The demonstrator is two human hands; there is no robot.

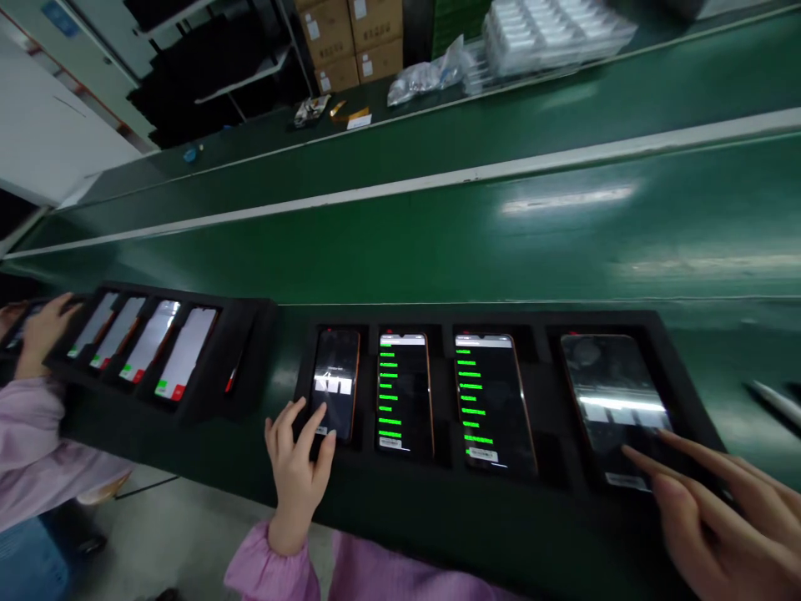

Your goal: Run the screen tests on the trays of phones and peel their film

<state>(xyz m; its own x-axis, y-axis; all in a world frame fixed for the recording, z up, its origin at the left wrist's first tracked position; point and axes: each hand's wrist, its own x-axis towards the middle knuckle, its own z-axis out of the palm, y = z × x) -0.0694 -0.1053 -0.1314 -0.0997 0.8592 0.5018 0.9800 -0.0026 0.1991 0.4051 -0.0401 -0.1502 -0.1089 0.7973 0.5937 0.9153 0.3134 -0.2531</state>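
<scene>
My left hand [299, 467] is over the lower end of the leftmost phone [338, 367], fingers spread and holding nothing; a fingertip lies at the screen's lower edge. My right hand [732, 517] reaches in from the right with fingers stretched out. Its fingertips are at the lower part of the rightmost phone [607, 376], whose dark screen reflects a light. Between the hands, two phones, a left one [405, 392] and a right one [497, 401], show green lines of text on black. All these phones lie face up in slots of a black tray [438, 321].
At left, another black tray [206, 409] holds several phones with white screens and green and red corners. A co-worker's hand [47, 330] is beside it. A pen-like object [776, 405] lies at right. Behind are the green bench [388, 250], plastic trays [551, 33] and cartons [350, 42].
</scene>
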